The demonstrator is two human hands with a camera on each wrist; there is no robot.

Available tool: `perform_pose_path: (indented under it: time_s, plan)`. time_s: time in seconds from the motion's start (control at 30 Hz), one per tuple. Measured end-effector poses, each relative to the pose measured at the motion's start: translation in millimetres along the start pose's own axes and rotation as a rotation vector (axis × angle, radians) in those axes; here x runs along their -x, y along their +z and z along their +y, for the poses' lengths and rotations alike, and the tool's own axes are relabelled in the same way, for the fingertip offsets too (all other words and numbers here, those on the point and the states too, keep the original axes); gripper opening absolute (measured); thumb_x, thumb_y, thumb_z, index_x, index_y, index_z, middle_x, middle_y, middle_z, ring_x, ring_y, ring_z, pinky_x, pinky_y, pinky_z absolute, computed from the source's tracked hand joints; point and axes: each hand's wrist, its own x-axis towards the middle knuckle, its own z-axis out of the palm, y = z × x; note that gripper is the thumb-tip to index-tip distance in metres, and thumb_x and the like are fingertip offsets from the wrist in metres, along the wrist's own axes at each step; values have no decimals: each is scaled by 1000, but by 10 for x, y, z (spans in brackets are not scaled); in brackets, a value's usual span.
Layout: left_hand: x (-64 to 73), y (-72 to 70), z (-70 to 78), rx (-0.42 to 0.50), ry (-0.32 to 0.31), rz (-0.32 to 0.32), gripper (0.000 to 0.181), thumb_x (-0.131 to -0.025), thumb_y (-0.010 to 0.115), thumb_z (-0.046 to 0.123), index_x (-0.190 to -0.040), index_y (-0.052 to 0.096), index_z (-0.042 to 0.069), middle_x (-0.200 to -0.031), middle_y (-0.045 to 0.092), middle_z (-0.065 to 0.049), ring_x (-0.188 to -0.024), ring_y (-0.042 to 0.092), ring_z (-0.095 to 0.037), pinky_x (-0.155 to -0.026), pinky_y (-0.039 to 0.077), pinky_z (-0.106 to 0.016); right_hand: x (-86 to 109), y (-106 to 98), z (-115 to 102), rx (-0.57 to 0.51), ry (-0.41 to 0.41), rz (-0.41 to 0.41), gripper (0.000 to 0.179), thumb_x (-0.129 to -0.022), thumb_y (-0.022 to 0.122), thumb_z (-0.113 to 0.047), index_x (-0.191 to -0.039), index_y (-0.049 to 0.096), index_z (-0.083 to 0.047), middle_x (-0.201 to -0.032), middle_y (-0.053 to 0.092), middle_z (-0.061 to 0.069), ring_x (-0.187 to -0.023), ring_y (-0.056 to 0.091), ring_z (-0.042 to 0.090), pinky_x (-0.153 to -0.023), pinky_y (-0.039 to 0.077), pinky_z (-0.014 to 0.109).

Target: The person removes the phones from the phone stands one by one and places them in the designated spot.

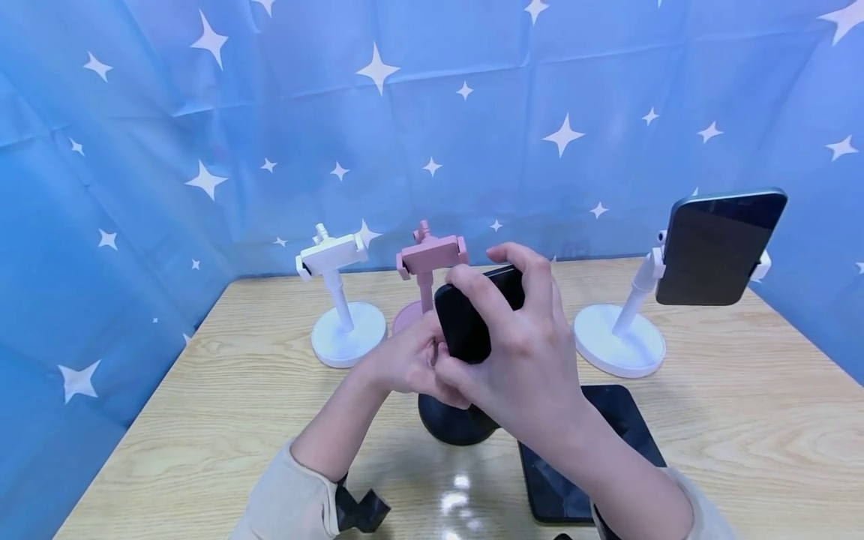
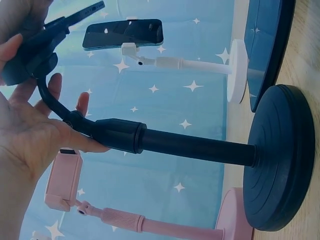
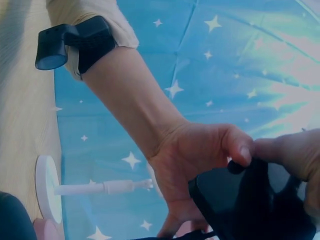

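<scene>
A black phone stand (image 2: 195,147) with a round base stands upright in front of me. At the top of its bent neck, a clamp (image 2: 27,62) has a black phone (image 1: 466,322) in it. My left hand (image 1: 412,360) holds the stand just behind the phone, its fingers around the neck and clamp in the left wrist view. From the other side, my right hand (image 1: 523,337) grips the phone, with thumb and fingers at its edges. Both hands come close together at the clamp, which they largely hide in the head view.
Behind stand a white phone stand (image 1: 334,259) and a pink one (image 1: 432,255), both with bare clamps. At right, another white stand (image 1: 628,341) carries a phone (image 1: 718,247). A dark tablet (image 1: 556,487) lies flat under my right forearm. A starred blue curtain (image 1: 472,135) backs the table.
</scene>
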Motion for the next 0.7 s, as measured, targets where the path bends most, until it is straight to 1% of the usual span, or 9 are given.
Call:
perform_pose_path:
  time_s: [0.1,0.2,0.3,0.5,0.7]
  plan:
    - [-7,-1,-4,-21,5,-5,50,-59,72,-8,-102,47,-8,-92,56,-23,-84,55,-21,-78,49,-34,21,-16,27,-24,11,-37,52,-58,70,-15,-106,54,-12,-117,39,23,-99,46,40,-62,45,46]
    - [-14,0,-10,-36,8,-1,54,-58,75,-7,-105,47,-6,-96,55,-22,-87,54,-21,-77,49,-33,29,-28,44,-45,5,-56,53,-58,71,-15,-108,54,-12,-118,38,23,-103,45,39,-64,45,46]
    - [-15,-6,-12,-46,24,-6,58,-56,77,-6,-106,48,-6,-100,54,-22,-91,53,-22,-79,48,-34,28,-36,48,-66,-10,-49,52,-58,70,-15,-107,55,-12,-117,38,24,-103,44,38,-65,46,45]
    - [-31,-29,-25,-32,59,-19,65,-52,80,-5,-108,47,-6,-104,54,-23,-97,51,-22,-86,45,-37,16,-52,50,-118,-22,-46,51,-58,70,-14,-107,56,-10,-117,38,26,-105,44,37,-69,45,45]
    - [-38,-46,-53,-16,79,-49,66,-49,82,-7,-106,48,-7,-100,55,-22,-93,53,-20,-84,46,-37,-2,-92,23,-182,-26,-26,50,-57,70,-12,-105,57,-8,-116,38,28,-104,45,35,-69,47,41]
